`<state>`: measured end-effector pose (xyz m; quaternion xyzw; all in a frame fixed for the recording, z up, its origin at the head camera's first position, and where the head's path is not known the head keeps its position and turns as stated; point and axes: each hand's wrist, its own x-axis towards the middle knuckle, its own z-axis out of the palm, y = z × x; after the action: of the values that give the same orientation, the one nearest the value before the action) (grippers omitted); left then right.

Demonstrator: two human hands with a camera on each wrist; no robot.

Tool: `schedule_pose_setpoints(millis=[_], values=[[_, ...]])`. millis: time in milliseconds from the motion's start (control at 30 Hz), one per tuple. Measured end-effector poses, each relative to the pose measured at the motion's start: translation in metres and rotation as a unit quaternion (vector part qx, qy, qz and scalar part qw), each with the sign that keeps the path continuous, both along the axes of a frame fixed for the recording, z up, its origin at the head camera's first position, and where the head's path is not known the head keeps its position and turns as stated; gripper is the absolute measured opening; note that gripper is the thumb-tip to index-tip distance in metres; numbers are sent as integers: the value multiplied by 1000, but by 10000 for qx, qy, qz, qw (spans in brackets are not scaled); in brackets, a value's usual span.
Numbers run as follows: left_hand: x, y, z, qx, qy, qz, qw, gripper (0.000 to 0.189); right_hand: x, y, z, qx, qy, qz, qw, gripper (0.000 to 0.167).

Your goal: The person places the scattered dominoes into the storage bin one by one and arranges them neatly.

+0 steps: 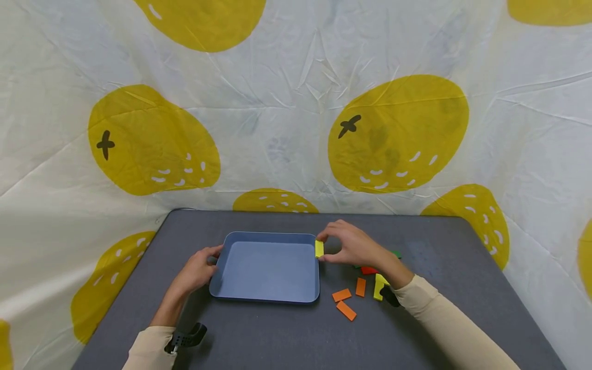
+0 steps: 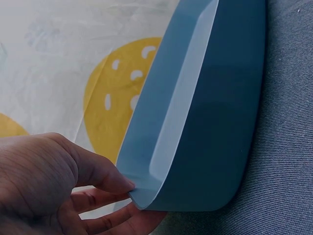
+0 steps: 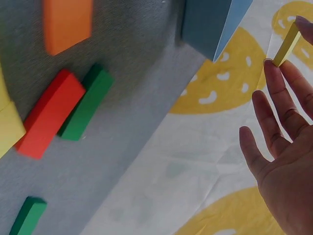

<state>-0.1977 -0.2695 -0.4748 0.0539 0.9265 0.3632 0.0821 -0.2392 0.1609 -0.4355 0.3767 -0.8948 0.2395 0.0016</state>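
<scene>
A shallow blue-grey tray [image 1: 268, 267] lies on the dark table. My left hand [image 1: 196, 268] pinches its left rim; in the left wrist view the thumb [image 2: 110, 178] is over the edge and other fingers are outside the wall. My right hand [image 1: 349, 244] pinches a small yellow block [image 1: 319, 249] at its ends between thumb and fingertips, by the tray's right rim. In the right wrist view that yellow block [image 3: 286, 45] is held clear of the table, the remaining fingers spread.
Several orange blocks [image 1: 341, 295] lie right of the tray. Beyond them are yellow blocks [image 1: 379, 285], a red block [image 3: 51, 112] and green blocks [image 3: 85, 103], partly under my right forearm in the head view. A white cloth with yellow fruit shapes [image 1: 277, 139] hangs behind the table.
</scene>
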Motion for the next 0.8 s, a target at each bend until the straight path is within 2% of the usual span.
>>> schedule_pose_setpoints(millis=[300, 467, 800], values=[[-3, 0, -1, 44, -74, 57, 9999, 63, -5, -25, 0, 35, 50, 18, 10000, 36], [-3, 0, -1, 32, -126, 102, 9999, 62, -8, -40, 0, -41, -184, 85, 9998, 38], [-4, 1, -4, -24, -102, 156, 9998, 62, -15, -65, -5, -553, -611, 483, 9954, 39]])
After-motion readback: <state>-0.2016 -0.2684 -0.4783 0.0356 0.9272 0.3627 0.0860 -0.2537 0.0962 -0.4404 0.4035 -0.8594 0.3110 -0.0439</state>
